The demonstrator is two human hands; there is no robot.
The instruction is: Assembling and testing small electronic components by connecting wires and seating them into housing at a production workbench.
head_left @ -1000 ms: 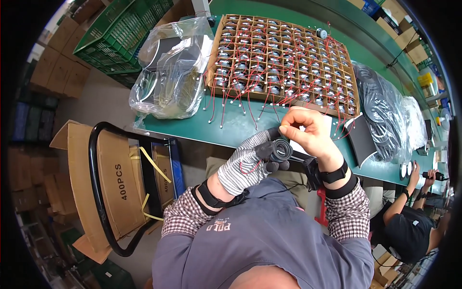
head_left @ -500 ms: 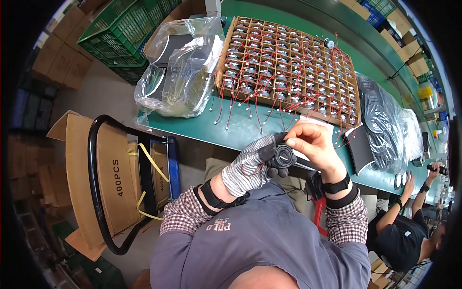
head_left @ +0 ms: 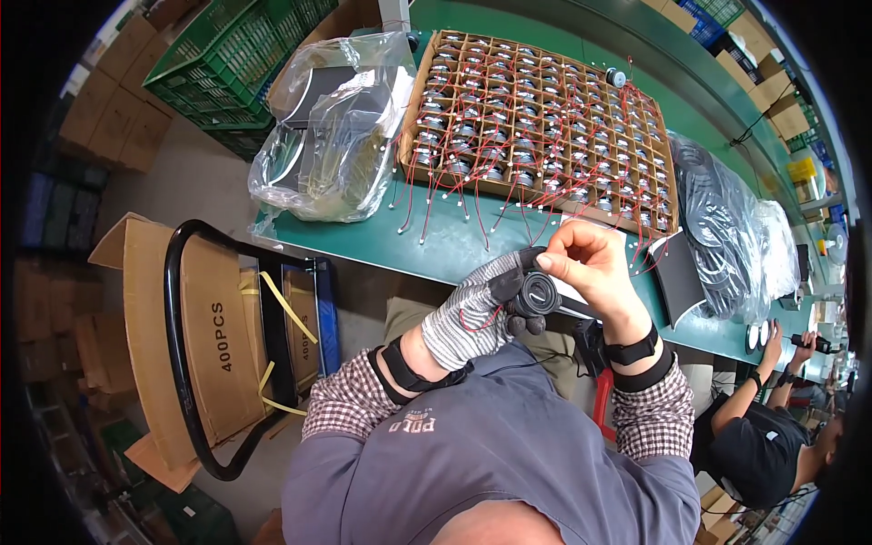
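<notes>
My left hand [head_left: 470, 316], in a grey striped glove with black fingertips, is closed around a small round black speaker [head_left: 540, 293]. The speaker's ringed front is turned up, and a thin red wire [head_left: 476, 325] loops across the glove beside it. Just above the speaker, my bare right hand [head_left: 590, 265] pinches thumb and forefinger together, close to the gloved fingertips. Whatever lies in that pinch is too small to make out. A cardboard tray [head_left: 520, 193] divided into cells stands beyond my hands, filled with speakers whose red wires hang over its near side.
Clear plastic bags [head_left: 350, 173] with dark curved panels lie left of the tray. To its right are bagged black rings [head_left: 718, 236] and a dark curved panel [head_left: 678, 277]. A cart [head_left: 182, 345] carrying cardboard stands at left. At far right a person [head_left: 758, 445] works along the green bench [head_left: 409, 241].
The speaker has tilted slightly in my left hand. My right hand has dipped a little, still pinching beside it. The tray sits slightly further left in view.
</notes>
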